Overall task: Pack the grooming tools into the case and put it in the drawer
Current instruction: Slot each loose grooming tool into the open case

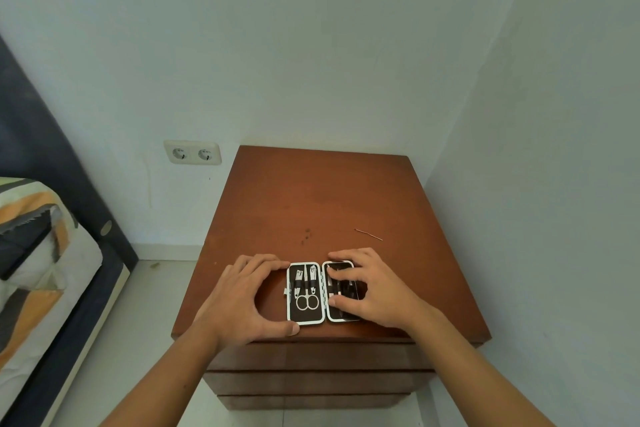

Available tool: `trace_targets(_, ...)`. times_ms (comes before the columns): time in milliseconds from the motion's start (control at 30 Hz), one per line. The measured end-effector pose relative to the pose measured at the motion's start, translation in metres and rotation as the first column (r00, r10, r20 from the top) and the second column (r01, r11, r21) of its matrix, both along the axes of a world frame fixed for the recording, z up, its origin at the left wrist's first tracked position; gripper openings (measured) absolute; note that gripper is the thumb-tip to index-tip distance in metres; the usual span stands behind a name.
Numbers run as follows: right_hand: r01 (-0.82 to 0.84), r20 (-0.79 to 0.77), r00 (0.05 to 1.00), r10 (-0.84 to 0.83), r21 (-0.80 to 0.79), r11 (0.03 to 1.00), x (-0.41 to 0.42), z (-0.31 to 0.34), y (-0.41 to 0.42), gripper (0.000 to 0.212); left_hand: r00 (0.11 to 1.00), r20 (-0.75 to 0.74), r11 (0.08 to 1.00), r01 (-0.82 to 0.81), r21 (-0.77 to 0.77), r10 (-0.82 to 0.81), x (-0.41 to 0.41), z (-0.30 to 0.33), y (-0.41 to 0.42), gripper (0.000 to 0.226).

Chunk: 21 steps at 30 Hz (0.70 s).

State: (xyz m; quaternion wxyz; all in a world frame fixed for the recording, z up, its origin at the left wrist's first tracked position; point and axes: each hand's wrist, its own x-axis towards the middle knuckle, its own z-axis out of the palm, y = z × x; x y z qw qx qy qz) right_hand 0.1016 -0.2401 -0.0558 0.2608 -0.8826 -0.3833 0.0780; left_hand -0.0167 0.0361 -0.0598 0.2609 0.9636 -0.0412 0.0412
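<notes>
Hidden: the right hand (372, 288) covers most of the case's right half; the tools under its fingers show only as dark and silver shapes, too unclear to name.
Cut off: both forearms run out of the bottom edge; the lower drawers (317, 381) are partly behind the arms.
Case (322, 292): lies open and flat near the front edge of the brown nightstand (322, 198), between the two hands.
Left half contents: scissors (307, 302) and two clippers (305, 276), under a black strap.
Left hand (242, 295): curved round the case's left side, fingertips at the far corner, thumb at the near corner, holding it.
Right hand grip: fingers spread and bent, pressing down on the right half; thumb on its near part.
Loose item: a thin metal pin (369, 234) lies beyond the right hand, well apart from the case.
</notes>
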Motion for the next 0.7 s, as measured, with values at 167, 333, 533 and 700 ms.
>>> trace_targets(167,-0.012,0.006,1.0,0.012,0.004,1.0,-0.005,0.001,-0.004,0.058,1.0,-0.005,1.0,0.001,-0.007,-0.001,0.0,-0.001,0.001,0.105)
trace_targets(333,-0.01,-0.016,1.0,0.011,0.039,0.999,-0.006,0.001,-0.005,0.058,1.0,0.007,1.0,0.005,-0.006,-0.005,0.0,-0.001,0.0,0.105)
trace_targets(533,-0.003,-0.03,1.0,0.005,0.067,0.998,-0.006,0.003,-0.005,0.055,1.0,0.008,1.0,-0.001,0.006,0.001,0.0,-0.003,0.001,0.108)
trace_targets(700,0.21,0.048,0.972,-0.228,0.242,0.947,0.007,0.002,-0.014,0.027,1.0,0.018,1.0,0.001,-0.007,-0.001,0.0,-0.004,0.001,0.106)
